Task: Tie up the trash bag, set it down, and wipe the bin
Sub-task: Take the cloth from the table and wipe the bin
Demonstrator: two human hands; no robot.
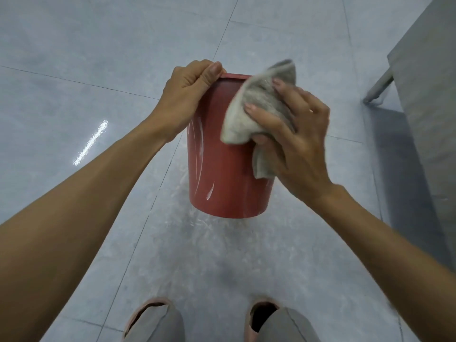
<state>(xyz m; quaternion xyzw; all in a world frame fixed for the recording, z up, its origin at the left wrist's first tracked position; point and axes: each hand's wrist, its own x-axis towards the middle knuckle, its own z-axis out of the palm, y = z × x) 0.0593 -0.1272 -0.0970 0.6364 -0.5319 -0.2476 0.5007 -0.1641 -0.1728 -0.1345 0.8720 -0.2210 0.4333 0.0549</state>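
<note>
While the red bin [227,169] hangs off the floor [74,58], held out in front of the person, it tilts with its mouth turned away and its base toward the feet. Left hand [183,95] grips the bin's rim at the upper left, fingers curled over the edge, thumb lying along the lip. Right hand [293,134] holds a grey cloth [259,107] bunched between thumb and fingers, pressed against the bin's outer wall just below the rim on the right side; a loose corner of cloth sticks up past the rim, another flap hangs below the palm. Streaky glints show on the bin's wall. No label, brand or writing readable on bin or cloth.

Below the bin, pale grey floor tiles with a bright light streak [90,143] to the left. Right of the bin, a grey piece of furniture [424,82] with a slanted leg. Nearest the bin's base, two grey slippers [158,322] with pink trim.
</note>
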